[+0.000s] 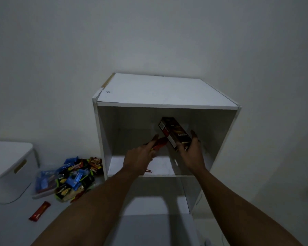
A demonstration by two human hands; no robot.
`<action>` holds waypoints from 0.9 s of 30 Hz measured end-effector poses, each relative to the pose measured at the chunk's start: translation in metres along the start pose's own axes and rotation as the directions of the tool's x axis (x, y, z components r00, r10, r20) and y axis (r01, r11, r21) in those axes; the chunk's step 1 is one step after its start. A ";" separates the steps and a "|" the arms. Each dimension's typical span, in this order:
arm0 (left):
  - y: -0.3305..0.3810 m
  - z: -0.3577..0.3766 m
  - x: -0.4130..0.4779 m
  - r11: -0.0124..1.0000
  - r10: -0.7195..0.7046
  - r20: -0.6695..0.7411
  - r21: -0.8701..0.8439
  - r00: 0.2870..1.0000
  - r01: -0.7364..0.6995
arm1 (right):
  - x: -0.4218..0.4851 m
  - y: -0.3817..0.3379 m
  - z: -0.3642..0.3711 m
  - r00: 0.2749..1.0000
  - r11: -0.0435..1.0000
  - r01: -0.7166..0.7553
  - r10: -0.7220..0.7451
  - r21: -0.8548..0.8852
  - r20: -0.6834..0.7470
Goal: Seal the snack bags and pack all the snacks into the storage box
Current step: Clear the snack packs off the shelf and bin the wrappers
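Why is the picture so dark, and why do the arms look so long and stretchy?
Head view: the room is dimly lit, so the white shelf unit looks grey and the snack pile murky; the arms throw soft shadows below it. The wide-angle lens stretches the forearms near the edges. The right hand and its dark snack box look slightly blurred.

The red packet (159, 144) under the left hand (140, 156) is mostly covered by the fingers, so its kind cannot be told. The right hand (191, 153) hides the near end of the dark box (174, 133), whose print is too small to read. At far left the white storage box (9, 171) is cut by the frame edge, and the wrappers in the snack pile (69, 178) overlap too much to count.
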State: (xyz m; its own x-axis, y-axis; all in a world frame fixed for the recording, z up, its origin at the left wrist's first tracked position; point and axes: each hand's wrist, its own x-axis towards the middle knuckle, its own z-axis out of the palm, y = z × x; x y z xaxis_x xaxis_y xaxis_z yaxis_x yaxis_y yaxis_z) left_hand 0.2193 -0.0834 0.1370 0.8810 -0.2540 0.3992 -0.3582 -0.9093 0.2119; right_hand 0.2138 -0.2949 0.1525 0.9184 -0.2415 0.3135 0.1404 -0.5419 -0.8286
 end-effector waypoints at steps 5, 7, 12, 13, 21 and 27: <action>0.033 -0.023 -0.026 0.991 0.022 0.051 -0.132 0.998 -0.015 | -0.022 -0.007 -0.029 0.997 0.997 0.075 -0.075 -0.008 0.006; 0.051 -0.031 -0.038 0.989 0.009 0.005 -0.150 1.000 -0.009 | -0.032 -0.006 -0.045 0.996 0.996 0.087 -0.087 -0.023 0.003; 0.100 -0.034 -0.075 0.968 -0.123 -0.035 -0.225 0.992 0.112 | -0.073 -0.002 -0.091 0.992 0.993 0.121 -0.121 -0.010 0.046; 0.109 -0.031 -0.083 0.963 -0.133 -0.030 -0.242 0.991 0.122 | -0.082 0.002 -0.100 0.991 0.993 0.121 -0.121 0.002 0.055; 0.202 0.021 -0.144 0.884 -0.164 0.045 -0.437 0.985 0.167 | -0.156 0.080 -0.169 0.997 0.999 0.045 -0.045 -0.002 0.067; 0.259 0.077 -0.183 0.857 -0.143 0.128 -0.481 0.981 0.187 | -0.205 0.153 -0.210 0.996 0.998 -0.066 0.067 -0.018 0.053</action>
State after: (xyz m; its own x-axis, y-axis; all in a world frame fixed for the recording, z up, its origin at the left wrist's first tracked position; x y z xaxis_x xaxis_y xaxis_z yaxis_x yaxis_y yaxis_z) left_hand -0.0115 -0.2979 0.0503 0.9554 -0.1620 0.2470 -0.2904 -0.6681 0.6851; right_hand -0.0311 -0.4969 0.0589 0.9442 -0.2340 0.2319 0.0723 -0.5394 -0.8389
